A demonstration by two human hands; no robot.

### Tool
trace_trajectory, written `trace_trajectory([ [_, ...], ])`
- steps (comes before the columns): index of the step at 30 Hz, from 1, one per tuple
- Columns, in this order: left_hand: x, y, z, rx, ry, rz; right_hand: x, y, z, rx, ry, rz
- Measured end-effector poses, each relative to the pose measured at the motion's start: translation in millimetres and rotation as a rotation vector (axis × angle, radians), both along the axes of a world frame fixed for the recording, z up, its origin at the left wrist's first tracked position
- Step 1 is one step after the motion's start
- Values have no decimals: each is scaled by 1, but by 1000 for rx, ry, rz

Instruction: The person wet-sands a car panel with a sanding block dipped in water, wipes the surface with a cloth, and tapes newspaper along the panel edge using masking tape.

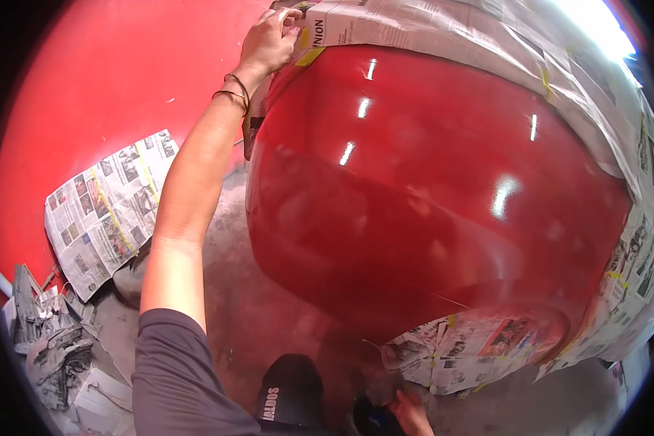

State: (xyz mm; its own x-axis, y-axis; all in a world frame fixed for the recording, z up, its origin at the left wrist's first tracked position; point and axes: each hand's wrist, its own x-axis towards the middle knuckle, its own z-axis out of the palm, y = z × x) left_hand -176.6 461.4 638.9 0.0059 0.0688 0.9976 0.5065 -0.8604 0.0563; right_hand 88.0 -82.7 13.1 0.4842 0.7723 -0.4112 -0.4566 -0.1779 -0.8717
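My left hand (272, 40) reaches up to the top left corner of a glossy red car body panel (414, 174). Its bent fingers are closed at the edge of the masking newspaper (370, 27), beside a strip of yellow masking tape (310, 57). Low in the view, my right hand (412, 414) is partly cut off by the bottom edge. Its fingers are curled by a dim, greyish thing (382, 391) that I cannot make out. More taped newspaper (472, 349) covers the wheel arch beneath the panel.
Behind my left arm is a red wall (109, 94), with a taped newspaper sheet (109, 211) against its lower part. Dusty grey scraps (54, 349) lie in a heap at the lower left. My dark shoe (291, 385) rests on the grey floor (232, 254). Newspaper and plastic run along the panel's right side.
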Motion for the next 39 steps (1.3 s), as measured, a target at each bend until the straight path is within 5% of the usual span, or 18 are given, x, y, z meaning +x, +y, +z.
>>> trace_trajectory([
  [15,-2,47,26,-305,143,-213,6,8,-32,164,132,76],
  [18,-17,28,31,-512,209,-484,2,8,-23,107,94,75],
  [27,-32,61,37,-535,266,-513,9,5,-35,2,-270,177],
  [30,-33,97,48,-169,540,-437,8,3,-29,-38,-155,127],
  [34,-30,33,36,-560,209,-673,11,6,-32,-44,-202,165],
  [37,-28,25,28,-242,363,-482,6,8,-34,-8,-2,59],
  [39,-27,18,21,-298,356,-473,2,10,-34,31,7,37],
])
